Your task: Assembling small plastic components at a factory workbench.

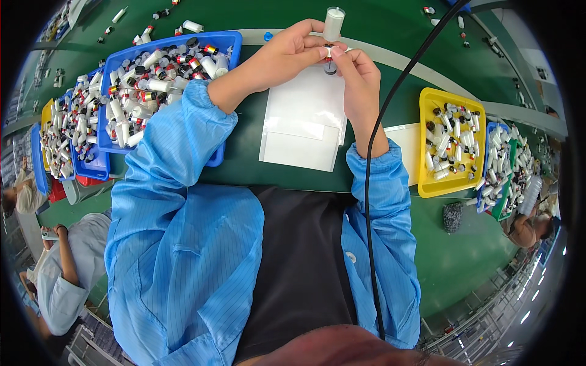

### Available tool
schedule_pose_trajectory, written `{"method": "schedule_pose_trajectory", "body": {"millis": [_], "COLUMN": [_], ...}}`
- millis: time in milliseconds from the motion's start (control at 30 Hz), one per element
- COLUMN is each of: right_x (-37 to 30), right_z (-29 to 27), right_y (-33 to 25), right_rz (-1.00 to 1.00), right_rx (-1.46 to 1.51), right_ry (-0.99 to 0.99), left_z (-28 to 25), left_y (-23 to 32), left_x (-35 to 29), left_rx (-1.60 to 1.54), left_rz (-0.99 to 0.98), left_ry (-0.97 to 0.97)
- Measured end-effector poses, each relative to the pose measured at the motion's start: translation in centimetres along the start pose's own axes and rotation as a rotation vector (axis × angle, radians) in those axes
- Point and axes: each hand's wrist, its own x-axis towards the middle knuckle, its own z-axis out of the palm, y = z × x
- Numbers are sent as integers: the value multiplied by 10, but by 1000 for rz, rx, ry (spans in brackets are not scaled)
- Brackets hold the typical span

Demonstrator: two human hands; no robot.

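White plastic cylinder with a clear end is being held upright beyond the top edge of a white sheet in a clear sleeve, over the dark green work table. Grip: narrow, the lower part being pinched between the fingertips of the left hand and right hand. A dark, clear-rimmed end piece is being shown below the fingers; whether it is being fitted, removed or just checked can't be told.

Progress, judged: this unit is mid-handling, not yet set down. Similar units are being held heaped in the large blue plastic bin at left, fewer in the yellow plastic tray at right. If blue is being used as the supply, most is left; flow direction isn't being shown.
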Motion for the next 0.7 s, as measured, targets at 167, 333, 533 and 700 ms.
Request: {"method": "schedule_pose_trajectory", "body": {"millis": [167, 333, 533, 700], "right_x": [6, 13, -42, -116], "right_z": [-10, -21, -39, -25], "right_y": [6, 4, -40, -50], "right_rz": [82, 172, 22, -103], "right_rx": [235, 270, -709, -1119], "right_ry": [-72, -104, -215, -423], "left_z": [3, 4, -18, -163], "left_y": [4, 4, 78, 77], "left_x": [-2, 2, -6, 25], "left_rx": [-64, -155, 23, 999], "left_rz": [21, 20, -116, -145], "left_ry": [-57, -99, 205, 302]}}
